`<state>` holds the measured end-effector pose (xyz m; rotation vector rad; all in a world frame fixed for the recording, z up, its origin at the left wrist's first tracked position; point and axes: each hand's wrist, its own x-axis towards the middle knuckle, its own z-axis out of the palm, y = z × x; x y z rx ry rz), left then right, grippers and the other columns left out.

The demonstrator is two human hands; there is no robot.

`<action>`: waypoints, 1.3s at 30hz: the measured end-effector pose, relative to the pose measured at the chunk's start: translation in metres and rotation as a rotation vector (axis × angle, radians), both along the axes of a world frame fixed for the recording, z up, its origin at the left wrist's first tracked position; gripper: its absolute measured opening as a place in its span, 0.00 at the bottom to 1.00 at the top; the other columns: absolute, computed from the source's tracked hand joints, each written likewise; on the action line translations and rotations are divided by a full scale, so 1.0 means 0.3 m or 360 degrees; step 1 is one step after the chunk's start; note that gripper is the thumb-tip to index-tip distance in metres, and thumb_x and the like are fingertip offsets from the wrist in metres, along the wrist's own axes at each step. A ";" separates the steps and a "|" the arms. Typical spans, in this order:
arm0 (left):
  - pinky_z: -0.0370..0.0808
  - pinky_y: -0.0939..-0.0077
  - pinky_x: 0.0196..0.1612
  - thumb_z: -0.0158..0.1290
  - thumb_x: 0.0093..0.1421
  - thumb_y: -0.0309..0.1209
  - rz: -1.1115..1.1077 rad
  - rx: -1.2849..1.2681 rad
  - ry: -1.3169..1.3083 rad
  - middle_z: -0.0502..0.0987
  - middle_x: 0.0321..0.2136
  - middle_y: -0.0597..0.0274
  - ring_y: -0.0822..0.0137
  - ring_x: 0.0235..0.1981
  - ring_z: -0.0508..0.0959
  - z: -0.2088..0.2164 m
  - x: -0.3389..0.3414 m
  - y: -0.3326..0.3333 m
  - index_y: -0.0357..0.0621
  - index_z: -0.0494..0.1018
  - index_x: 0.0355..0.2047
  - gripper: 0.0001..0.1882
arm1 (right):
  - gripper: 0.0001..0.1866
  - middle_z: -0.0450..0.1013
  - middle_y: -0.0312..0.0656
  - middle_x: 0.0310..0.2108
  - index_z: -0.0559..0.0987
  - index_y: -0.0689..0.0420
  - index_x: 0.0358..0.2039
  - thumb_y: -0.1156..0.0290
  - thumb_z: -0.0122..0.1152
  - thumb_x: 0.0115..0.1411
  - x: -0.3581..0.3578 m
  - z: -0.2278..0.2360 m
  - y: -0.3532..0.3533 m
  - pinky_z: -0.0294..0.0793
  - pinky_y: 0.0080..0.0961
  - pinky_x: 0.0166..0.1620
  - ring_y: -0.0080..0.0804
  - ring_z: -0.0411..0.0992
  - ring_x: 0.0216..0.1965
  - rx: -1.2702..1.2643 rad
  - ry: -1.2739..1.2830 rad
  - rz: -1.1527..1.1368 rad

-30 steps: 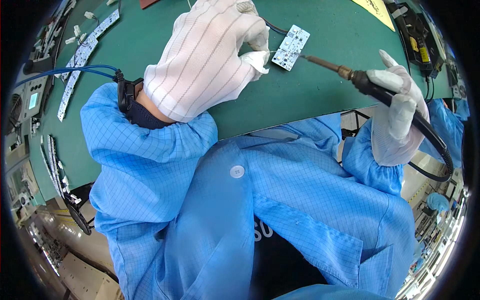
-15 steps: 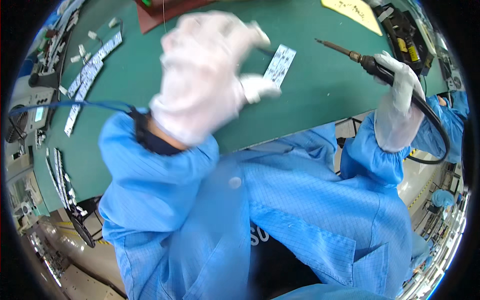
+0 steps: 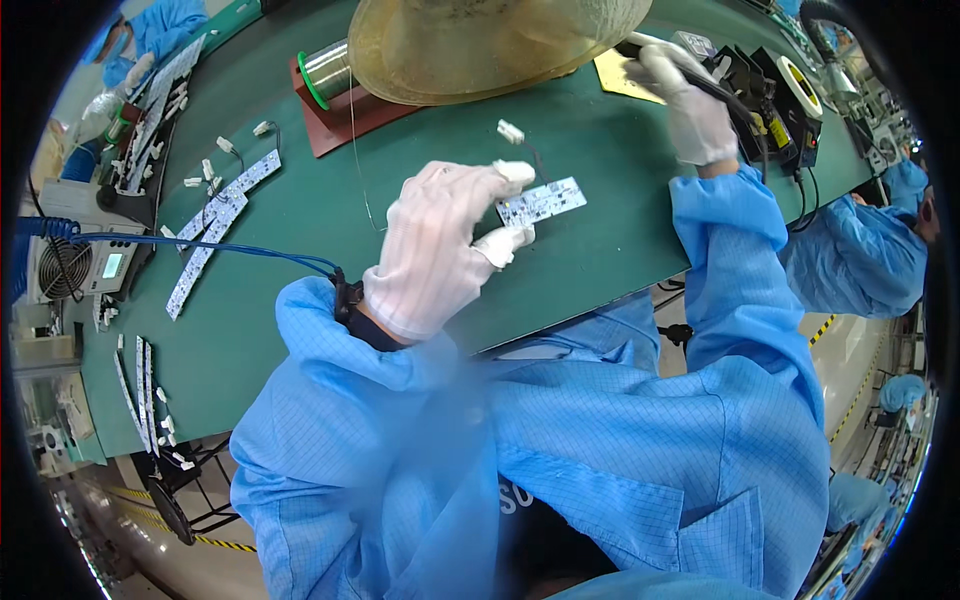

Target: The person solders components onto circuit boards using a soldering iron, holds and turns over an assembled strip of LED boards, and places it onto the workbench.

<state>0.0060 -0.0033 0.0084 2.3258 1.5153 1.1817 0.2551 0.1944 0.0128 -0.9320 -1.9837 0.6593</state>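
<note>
My left hand (image 3: 440,245), in a white glove, is at the middle of the bench. Its thumb and forefinger grip the left end of a small white circuit board (image 3: 545,202) by its two long edges. From the board's far side a short dark wire runs to a white connector (image 3: 511,132). My right hand (image 3: 697,115), also gloved, is farther away at the right, closed round the black handle of a soldering iron (image 3: 712,88). The iron's tip cannot be made out. Just left of that hand lies a yellow sheet or pad (image 3: 622,76).
A translucent funnel-shaped hood (image 3: 480,85) overhangs the far bench. Beside it, a solder spool (image 3: 327,73) sits on a red-brown stand (image 3: 318,128), its wire trailing down. Long circuit boards (image 3: 207,250) lie at left. A blue cord (image 3: 200,238) reaches my left wrist. A black iron stand (image 3: 745,75) is at right.
My right hand has carried the soldering iron away from me, toward the yellow pad. The circuit board has turned nearly level, its left end now between my left fingers. The hood has come into view.
</note>
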 end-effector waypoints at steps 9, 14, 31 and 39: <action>0.74 0.74 0.40 0.63 0.40 0.26 -0.0008 0.0299 -0.0152 0.77 0.37 0.56 0.61 0.34 0.77 0.052 -0.017 -0.018 0.37 0.72 0.38 0.23 | 0.14 0.74 0.49 0.35 0.72 0.61 0.41 0.65 0.55 0.59 -0.002 0.012 -0.458 0.72 0.33 0.39 0.40 0.73 0.37 0.0576 0.1126 0.0170; 0.74 0.73 0.41 0.66 0.40 0.30 -0.0109 0.0373 -0.0128 0.77 0.38 0.54 0.63 0.34 0.78 0.036 -0.006 -0.033 0.35 0.71 0.41 0.27 | 0.25 0.70 0.56 0.44 0.67 0.55 0.47 0.79 0.63 0.48 -0.111 0.029 -0.516 0.73 0.43 0.46 0.57 0.68 0.48 0.0250 0.0438 0.0629; 0.73 0.72 0.38 0.65 0.40 0.30 -0.0132 0.0352 -0.0523 0.74 0.33 0.57 0.62 0.36 0.75 0.037 -0.008 -0.036 0.40 0.73 0.31 0.18 | 0.19 0.74 0.51 0.37 0.68 0.62 0.45 0.81 0.57 0.51 -0.279 -0.008 -0.593 0.73 0.28 0.44 0.37 0.74 0.40 -0.0688 0.1360 0.0447; 0.75 0.75 0.36 0.60 0.48 0.26 -0.0670 -0.0827 -0.1871 0.74 0.38 0.53 0.64 0.37 0.76 0.087 0.009 -0.082 0.38 0.69 0.36 0.16 | 0.19 0.74 0.49 0.36 0.68 0.63 0.45 0.79 0.58 0.51 -0.301 -0.002 -0.616 0.72 0.22 0.39 0.28 0.72 0.33 -0.0785 0.1491 0.0432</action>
